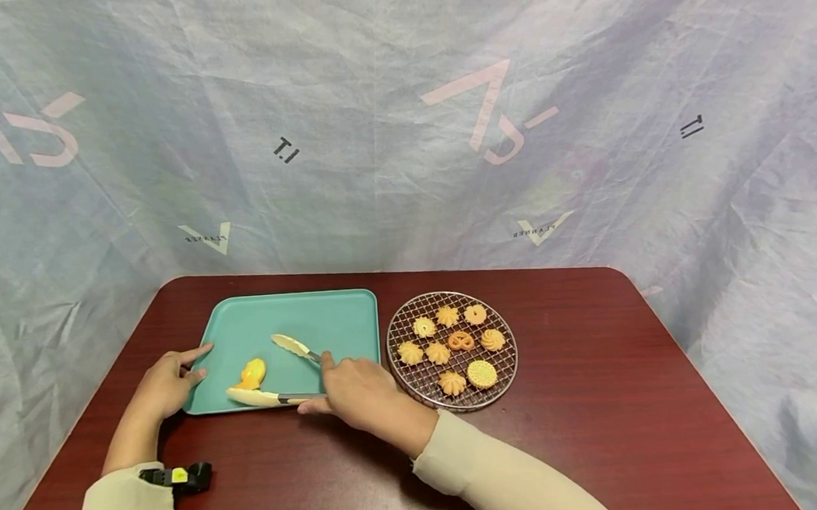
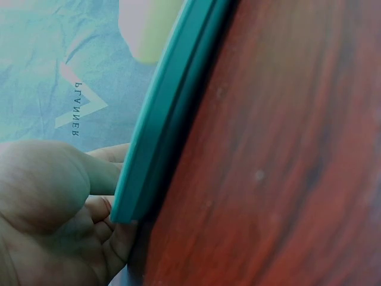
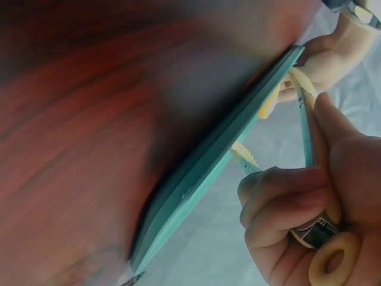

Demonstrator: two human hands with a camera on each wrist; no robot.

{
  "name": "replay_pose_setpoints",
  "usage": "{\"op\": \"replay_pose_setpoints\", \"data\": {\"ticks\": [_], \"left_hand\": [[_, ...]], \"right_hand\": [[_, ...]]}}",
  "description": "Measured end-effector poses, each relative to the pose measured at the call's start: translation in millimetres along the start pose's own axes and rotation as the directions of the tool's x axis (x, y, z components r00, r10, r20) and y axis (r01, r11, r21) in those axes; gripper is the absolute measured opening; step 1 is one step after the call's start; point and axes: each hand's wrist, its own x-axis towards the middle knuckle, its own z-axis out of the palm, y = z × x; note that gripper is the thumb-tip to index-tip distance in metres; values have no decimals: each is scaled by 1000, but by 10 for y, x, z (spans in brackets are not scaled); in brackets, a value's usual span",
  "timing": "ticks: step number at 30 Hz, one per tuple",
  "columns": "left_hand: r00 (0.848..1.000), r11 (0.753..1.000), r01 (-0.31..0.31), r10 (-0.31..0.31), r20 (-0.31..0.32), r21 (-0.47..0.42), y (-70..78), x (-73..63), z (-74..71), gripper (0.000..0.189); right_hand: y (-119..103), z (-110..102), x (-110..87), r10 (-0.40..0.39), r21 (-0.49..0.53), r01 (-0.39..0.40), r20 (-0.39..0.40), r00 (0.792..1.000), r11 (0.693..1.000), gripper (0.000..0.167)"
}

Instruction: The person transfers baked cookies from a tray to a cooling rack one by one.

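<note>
My left hand [image 1: 166, 385] grips the left rim of a teal tray [image 1: 328, 322], with thumb and index finger over its edge. In the left wrist view, the fingers [image 2: 110, 170] lie around the tray's corner. A pair of tongs [image 1: 254, 397] with cream tips is held in my right hand [image 1: 358, 391]. Its two arms are spread wide, one tip over the tray's middle and the other near the front rim. A small yellow-orange piece [image 1: 252, 371], shaped like a fish, lies on the tray beside the front tip. The ring at the tongs' end [image 3: 334, 260] shows below the right palm.
Right of the tray stands a round wire rack [image 1: 417, 391] with several cookies and a pretzel [image 1: 460, 341] on it. Both rest on a dark red wooden table [image 1: 602, 430]. Printed grey cloth [image 1: 372, 117] hangs behind and along the sides.
</note>
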Motion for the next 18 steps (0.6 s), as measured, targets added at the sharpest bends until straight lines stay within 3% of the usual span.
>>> {"op": "replay_pose_setpoints", "data": {"ticks": [4, 18], "left_hand": [[1000, 1000, 6, -6, 2, 0, 0, 1, -1, 50], [1000, 1000, -16, 16, 3, 5, -16, 18, -7, 50]], "right_hand": [[-63, 20, 30, 3, -44, -3, 2, 1000, 999, 98], [-82, 75, -25, -86, -203, 58, -131, 988, 977, 77]]}}
